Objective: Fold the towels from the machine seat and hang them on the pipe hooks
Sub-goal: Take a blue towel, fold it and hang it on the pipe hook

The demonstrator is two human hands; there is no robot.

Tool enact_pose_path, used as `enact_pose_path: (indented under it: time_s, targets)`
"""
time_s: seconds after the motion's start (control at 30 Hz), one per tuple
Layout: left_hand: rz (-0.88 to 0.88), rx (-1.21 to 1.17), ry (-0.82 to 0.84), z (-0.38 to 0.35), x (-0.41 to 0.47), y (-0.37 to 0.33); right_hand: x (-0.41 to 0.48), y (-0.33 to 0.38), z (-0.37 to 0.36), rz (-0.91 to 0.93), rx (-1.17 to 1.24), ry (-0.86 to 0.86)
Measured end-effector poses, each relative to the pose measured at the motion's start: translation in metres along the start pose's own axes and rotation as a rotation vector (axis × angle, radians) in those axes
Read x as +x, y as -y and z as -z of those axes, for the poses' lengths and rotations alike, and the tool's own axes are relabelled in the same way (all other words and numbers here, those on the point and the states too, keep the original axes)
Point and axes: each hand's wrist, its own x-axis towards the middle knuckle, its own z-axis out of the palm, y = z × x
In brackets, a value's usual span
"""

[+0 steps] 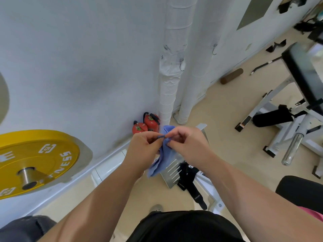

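You had the blue towel [162, 163] up in the air between your two hands, and both were closed on it. Your left hand [143, 145] pinched the end of a thin dark loop [161, 136] between thumb and fingertips. Your right hand [187, 142] pinched the towel's corner just where that loop seemed to be rooted, its other fingers curled in. The rest of the cloth hung below your hands in a soft, slack fold.

The step in hand looked like opening the loop for hanging. To do it well you needed to pull the loop taut and away from the cloth, so that it stood open as a clear eye and not a flattened string. Your right hand had to bear the towel's weight, so the fold would not slide apart. The nearest hook [181, 66] was above and beyond your hands on the wrapped pipe [172, 75], and another hook [214, 50] sat higher and to the right (both thin, dark and small, so easy to miss with a limp loop).

The towel looked light and napped, likely to drape and to slip if held loosely. The pipe wore white wrapping in ridged bands, crumpled near the hook. Just beyond your left hand stood two red fire extinguishers [146, 124], rounded and glossy. Well off to its left was a yellow weight plate [35, 161], smooth and hard.
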Motion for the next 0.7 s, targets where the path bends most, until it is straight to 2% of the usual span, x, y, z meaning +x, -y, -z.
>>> enact_pose_path:
  time_s: [0.1, 0.17, 0.27, 0.37, 0.43, 0.53, 0.7]
  targets:
    - [0.004, -0.052, 0.042, 0.006, -0.003, -0.001, 0.003, 0.002, -0.004, 0.033, -0.044, 0.007]
    - [0.009, -0.078, 0.068, 0.007, -0.005, 0.001, 0.006, 0.001, -0.005, 0.104, -0.168, -0.029]
    - [-0.03, -0.018, 0.072, 0.009, -0.005, 0.004, 0.011, -0.002, -0.003, 0.203, -0.287, -0.038]
    - [-0.049, 0.009, 0.052, 0.016, 0.002, 0.008, 0.017, -0.012, 0.008, 0.226, -0.384, 0.088]
    - [-0.066, 0.005, 0.055, 0.021, 0.006, 0.009, 0.022, -0.024, 0.018, 0.209, -0.584, 0.181]
    - [-0.077, 0.031, 0.052, 0.03, 0.013, 0.006, 0.03, -0.035, 0.034, 0.182, -0.77, 0.195]
    - [0.014, 0.125, -0.032, 0.039, 0.027, 0.008, 0.039, -0.033, 0.057, 0.221, -0.835, 0.237]
